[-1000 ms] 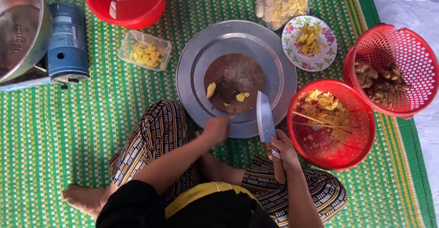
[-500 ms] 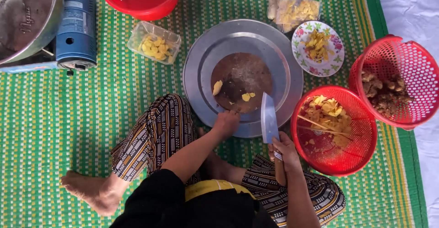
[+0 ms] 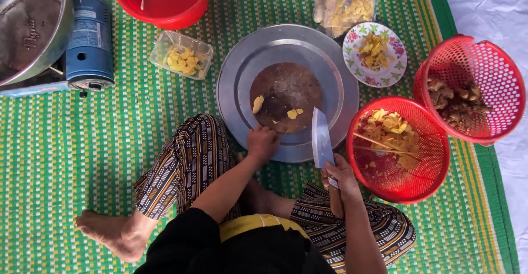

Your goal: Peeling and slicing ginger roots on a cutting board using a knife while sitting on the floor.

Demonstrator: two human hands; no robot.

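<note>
The right hand (image 3: 342,176), low and right of centre, grips the handle of a broad steel cleaver (image 3: 321,137) whose blade lies over the near rim of the round metal tray (image 3: 236,87). The left hand (image 3: 262,142) is curled at the near edge of the round dark wooden chopping block (image 3: 287,90) on that tray; whether it holds anything cannot be told. Yellow slices (image 3: 257,104) lie on the block just above the left hand. Right, a red plastic basket (image 3: 434,158) holds yellow pieces; farther right, a second red basket (image 3: 495,76) holds brown roots. Green woven mat (image 3: 55,158) lies open at left.
</note>
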